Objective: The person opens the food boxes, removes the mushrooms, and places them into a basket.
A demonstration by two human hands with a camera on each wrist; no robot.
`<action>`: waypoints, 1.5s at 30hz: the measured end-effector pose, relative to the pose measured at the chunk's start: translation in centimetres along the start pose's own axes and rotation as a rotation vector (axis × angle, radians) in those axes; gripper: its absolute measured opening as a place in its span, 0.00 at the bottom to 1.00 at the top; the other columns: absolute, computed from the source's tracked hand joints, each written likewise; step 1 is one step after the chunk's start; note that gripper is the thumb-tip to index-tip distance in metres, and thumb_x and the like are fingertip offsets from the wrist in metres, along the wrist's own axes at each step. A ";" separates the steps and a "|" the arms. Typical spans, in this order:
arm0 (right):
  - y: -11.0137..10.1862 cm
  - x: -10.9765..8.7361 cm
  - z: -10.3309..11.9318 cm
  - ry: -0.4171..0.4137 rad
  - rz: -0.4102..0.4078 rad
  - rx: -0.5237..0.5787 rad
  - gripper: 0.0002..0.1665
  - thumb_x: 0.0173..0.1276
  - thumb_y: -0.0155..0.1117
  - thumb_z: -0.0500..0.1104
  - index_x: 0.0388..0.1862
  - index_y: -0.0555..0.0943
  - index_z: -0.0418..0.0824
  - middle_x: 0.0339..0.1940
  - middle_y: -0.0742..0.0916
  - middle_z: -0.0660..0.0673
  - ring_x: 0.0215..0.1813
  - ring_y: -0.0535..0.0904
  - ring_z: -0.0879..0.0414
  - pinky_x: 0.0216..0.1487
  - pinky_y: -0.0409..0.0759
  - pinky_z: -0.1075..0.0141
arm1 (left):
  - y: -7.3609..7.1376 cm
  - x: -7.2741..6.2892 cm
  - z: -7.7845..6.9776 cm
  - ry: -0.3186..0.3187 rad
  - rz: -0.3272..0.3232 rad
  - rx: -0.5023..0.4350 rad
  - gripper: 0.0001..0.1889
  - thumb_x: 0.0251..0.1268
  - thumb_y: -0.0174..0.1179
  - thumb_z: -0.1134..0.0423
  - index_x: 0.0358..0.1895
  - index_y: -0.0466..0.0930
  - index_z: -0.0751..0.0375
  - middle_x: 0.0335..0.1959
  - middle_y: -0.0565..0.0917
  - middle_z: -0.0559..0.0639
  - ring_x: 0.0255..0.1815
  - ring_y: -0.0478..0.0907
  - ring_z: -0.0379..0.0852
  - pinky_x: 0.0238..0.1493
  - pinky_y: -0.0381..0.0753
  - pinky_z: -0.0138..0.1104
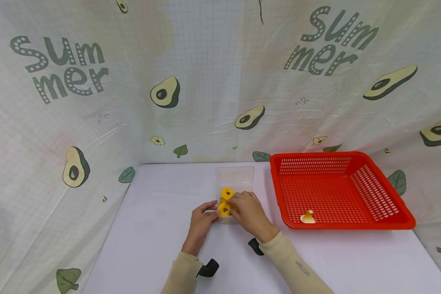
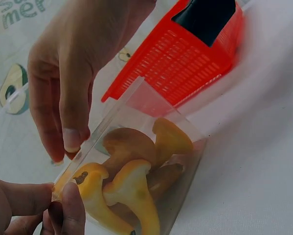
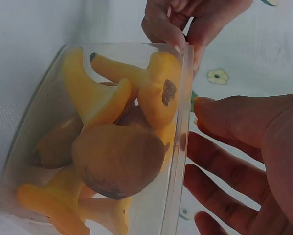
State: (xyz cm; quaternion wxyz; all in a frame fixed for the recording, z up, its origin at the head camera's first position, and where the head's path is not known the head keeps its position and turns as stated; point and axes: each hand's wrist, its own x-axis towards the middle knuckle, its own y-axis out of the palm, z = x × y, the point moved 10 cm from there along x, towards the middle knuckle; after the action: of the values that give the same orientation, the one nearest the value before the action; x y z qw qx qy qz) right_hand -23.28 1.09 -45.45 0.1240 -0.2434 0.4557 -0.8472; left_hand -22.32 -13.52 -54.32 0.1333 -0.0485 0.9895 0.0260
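Observation:
A clear plastic box (image 3: 48, 93) holds several yellow mushrooms (image 3: 95, 93) and brown-capped ones (image 3: 118, 159), seen through its walls. In the head view two round yellow caps (image 1: 227, 193) show at its opening. My left hand (image 1: 201, 222) pinches the box's near left rim, with the thumb against the outer wall in the left wrist view. Over the opening, my right hand (image 1: 250, 213) hangs with its fingers pointing down at the rim. Its fingers (image 3: 229, 171) are spread apart in the right wrist view, with nothing visible between them.
To the right stands a red perforated basket (image 1: 341, 225) with one pale mushroom (image 1: 308, 217) near its front left corner. The box's transparent lid (image 1: 235, 174) lies back behind it. A printed curtain (image 1: 206, 134) rises behind the white table (image 1: 150, 212).

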 end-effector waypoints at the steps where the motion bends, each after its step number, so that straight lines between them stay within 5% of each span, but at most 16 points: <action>1: 0.1 0.1 0.0 0.004 0.007 -0.001 0.15 0.61 0.83 0.39 0.47 0.92 0.39 0.44 0.92 0.45 0.44 0.81 0.49 0.62 0.80 0.49 | 0.0 0.0 0.0 0.000 0.001 0.000 0.22 0.71 0.62 0.79 0.66 0.77 0.79 0.52 0.77 0.63 0.37 0.80 0.42 0.45 0.92 0.35; 31: 1.4 0.8 -0.8 0.137 -0.014 -0.036 0.12 0.60 0.82 0.36 0.43 0.93 0.38 0.40 0.92 0.43 0.40 0.82 0.48 0.45 0.78 0.56 | 0.0 -0.1 0.0 0.009 0.006 -0.020 0.21 0.71 0.62 0.79 0.65 0.77 0.80 0.50 0.77 0.62 0.36 0.80 0.42 0.44 0.92 0.34; 45: 1.8 1.0 -1.0 0.171 0.028 0.013 0.13 0.60 0.82 0.34 0.44 0.93 0.35 0.41 0.90 0.41 0.43 0.82 0.45 0.48 0.80 0.52 | 0.0 -0.2 -0.2 -0.005 0.003 -0.023 0.22 0.71 0.62 0.79 0.66 0.77 0.79 0.51 0.77 0.62 0.35 0.79 0.42 0.44 0.92 0.34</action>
State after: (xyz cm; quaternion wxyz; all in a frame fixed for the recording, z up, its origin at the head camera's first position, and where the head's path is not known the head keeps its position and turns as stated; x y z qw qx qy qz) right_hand -24.66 0.35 -47.07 0.0980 -0.1631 0.4624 -0.8660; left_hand -22.20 -13.52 -54.12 0.1351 -0.0486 0.9889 0.0377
